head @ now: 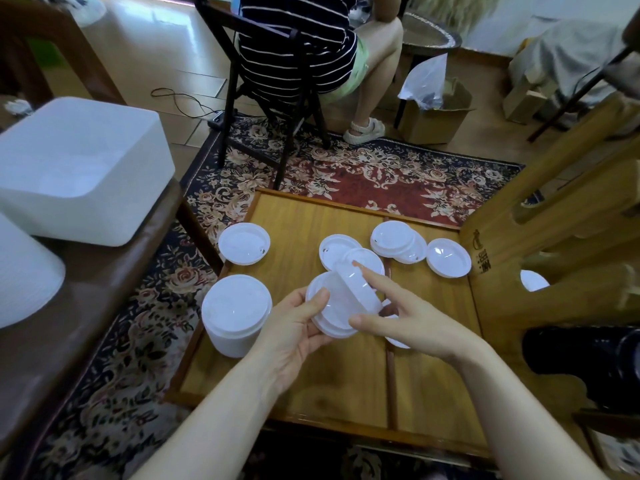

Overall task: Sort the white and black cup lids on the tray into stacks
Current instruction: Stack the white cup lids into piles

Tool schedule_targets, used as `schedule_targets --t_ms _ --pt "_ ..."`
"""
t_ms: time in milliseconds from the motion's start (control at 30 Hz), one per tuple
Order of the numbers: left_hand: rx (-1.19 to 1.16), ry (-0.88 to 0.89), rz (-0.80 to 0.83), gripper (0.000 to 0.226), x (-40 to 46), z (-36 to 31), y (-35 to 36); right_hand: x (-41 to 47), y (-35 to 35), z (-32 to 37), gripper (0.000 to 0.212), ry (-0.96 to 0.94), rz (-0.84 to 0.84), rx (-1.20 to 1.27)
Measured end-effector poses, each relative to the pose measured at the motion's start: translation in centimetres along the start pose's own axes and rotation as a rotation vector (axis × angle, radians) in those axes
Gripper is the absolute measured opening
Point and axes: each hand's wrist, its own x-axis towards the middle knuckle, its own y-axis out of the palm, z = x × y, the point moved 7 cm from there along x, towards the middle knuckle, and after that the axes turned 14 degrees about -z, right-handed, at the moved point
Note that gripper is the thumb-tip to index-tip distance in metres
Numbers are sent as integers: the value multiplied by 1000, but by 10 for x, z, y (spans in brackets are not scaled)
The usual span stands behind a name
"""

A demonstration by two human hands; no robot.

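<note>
Over the middle of the wooden tray (311, 382), my left hand (294, 327) grips a small stack of white lids (332, 323) by its left edge. My right hand (391, 313) pinches one tilted white lid (353, 292) between thumb and forefinger, right above that stack. A tall stack of white lids (235, 313) stands at the tray's left edge. Loose white lids lie further back: one (244, 243) at the far left, two overlapping (341, 252) in the middle, a small pile (398, 242), and one (448, 258) at the right. No black lid shows.
A white bin (76, 168) sits on a brown bench to the left. A wooden chair frame (554, 216) borders the tray's right side, with a dark object (588, 362) beneath it. Beyond the tray, a person sits on a black chair (277, 98) on a patterned rug.
</note>
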Motion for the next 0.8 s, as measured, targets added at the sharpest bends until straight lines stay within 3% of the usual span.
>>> schedule_targets --t_ms 200,400,800 --pt "-23 -8 41 34 -2 0 4 4 -6 7 52 -60 -40 51" --pt "-93 -38 82 29 -5 -1 8 11 -1 5 62 -111 -85 -18" --pt "19 22 130 34 -8 -2 11 8 8 8 79 -272 -45 -110"
